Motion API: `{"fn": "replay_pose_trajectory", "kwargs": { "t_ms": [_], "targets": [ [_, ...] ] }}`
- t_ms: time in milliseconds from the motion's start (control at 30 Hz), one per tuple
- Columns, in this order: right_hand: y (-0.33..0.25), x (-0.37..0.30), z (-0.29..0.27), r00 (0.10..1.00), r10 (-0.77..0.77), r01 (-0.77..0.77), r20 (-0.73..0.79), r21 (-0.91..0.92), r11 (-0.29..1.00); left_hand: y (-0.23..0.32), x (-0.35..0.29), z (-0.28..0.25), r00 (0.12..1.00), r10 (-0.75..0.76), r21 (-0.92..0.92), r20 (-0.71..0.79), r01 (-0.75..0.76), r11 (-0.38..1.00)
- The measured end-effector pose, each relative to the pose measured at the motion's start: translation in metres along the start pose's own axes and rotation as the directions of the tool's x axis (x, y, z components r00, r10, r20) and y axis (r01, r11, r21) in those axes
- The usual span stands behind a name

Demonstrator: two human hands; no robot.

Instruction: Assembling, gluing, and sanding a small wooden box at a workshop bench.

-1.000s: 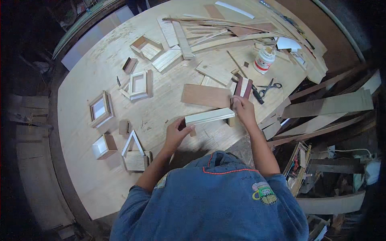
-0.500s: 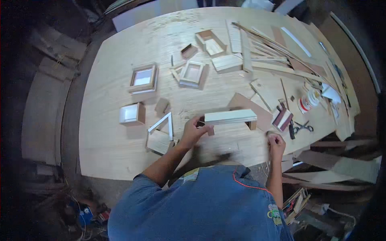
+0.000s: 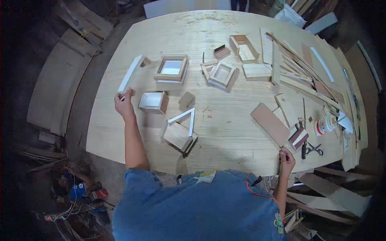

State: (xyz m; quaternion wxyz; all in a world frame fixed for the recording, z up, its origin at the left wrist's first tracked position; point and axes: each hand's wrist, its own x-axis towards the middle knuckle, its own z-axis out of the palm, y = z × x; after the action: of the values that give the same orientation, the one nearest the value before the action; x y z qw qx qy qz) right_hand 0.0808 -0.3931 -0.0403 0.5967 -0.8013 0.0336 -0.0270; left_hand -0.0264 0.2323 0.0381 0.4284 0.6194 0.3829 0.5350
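Note:
At the table's left side, my left hand (image 3: 125, 103) grips the near end of a long pale wooden piece (image 3: 131, 74). A small brown block shows at that piece's far end. Close to the table's front edge, my right hand (image 3: 286, 161) is closed, its fingers curled together; what they hold, if anything, I cannot make out. Just beyond it lie a flat brown board (image 3: 270, 124) and a dark red and white block (image 3: 298, 137). A small open box with a white inside (image 3: 153, 101) sits right of my left hand.
Small wooden frames (image 3: 171, 68) and an open wooden tray (image 3: 244, 49) stand farther back. A little house-shaped piece (image 3: 179, 134) lies near the front. To the right are scissors (image 3: 314, 149), a white tub (image 3: 325, 125) and a pile of wood strips (image 3: 305, 82).
My left hand has carried the pale wooden piece from the front middle to the far left and turned it lengthwise. My right hand stays near the front edge. The view has shifted.

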Motion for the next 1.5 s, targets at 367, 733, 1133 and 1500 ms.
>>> {"fn": "replay_pose_trajectory", "kwargs": {
  "t_ms": [367,733,1133,1500],
  "targets": [
    [0.006,0.002,0.000,1.000,-0.030,0.030,-0.006,0.011,0.999,-0.104,0.016,-0.045,0.969,-0.080,0.278,-0.234,0.145,0.949],
    [0.000,-0.003,0.006,0.994,-0.086,0.080,-0.068,-0.089,0.993,-0.118,0.004,-0.034,0.999,0.000,0.490,-0.047,0.023,0.871],
    [0.000,-0.006,0.004,0.994,-0.091,0.080,-0.068,-0.144,0.986,0.001,-0.019,0.009,0.881,0.456,0.508,0.128,-0.453,0.733],
    [-0.001,-0.007,0.005,0.975,-0.194,0.183,-0.109,-0.106,0.977,0.042,-0.125,0.097,0.330,0.572,-0.052,0.751,-0.834,0.550]
  ]
}}
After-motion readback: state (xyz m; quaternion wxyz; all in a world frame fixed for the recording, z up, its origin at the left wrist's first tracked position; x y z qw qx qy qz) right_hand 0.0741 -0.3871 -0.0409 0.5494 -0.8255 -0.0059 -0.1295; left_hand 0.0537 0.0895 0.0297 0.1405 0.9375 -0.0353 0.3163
